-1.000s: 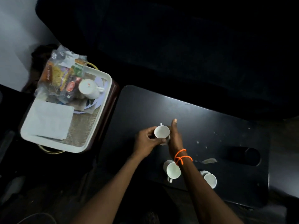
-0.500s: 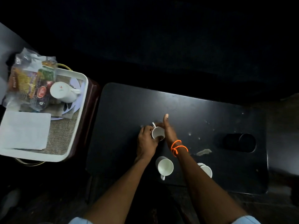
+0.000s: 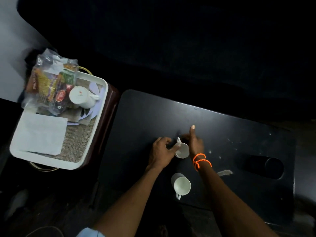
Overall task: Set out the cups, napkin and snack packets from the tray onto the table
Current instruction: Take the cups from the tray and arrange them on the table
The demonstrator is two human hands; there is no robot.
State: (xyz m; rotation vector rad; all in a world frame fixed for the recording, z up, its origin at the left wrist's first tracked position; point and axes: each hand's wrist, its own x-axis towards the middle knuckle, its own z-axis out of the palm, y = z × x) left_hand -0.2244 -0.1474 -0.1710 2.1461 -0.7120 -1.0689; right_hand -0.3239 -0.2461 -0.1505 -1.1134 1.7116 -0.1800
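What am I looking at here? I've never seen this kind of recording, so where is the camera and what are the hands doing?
There is no machine: a person wears one camera on the head, looking down at their own bare hands. The left hand and right hand together hold a white cup over the black table. A second cup stands on the table nearer the person. At the left, a white tray holds another cup on its side, snack packets and a folded napkin. The right wrist wears an orange bracelet.
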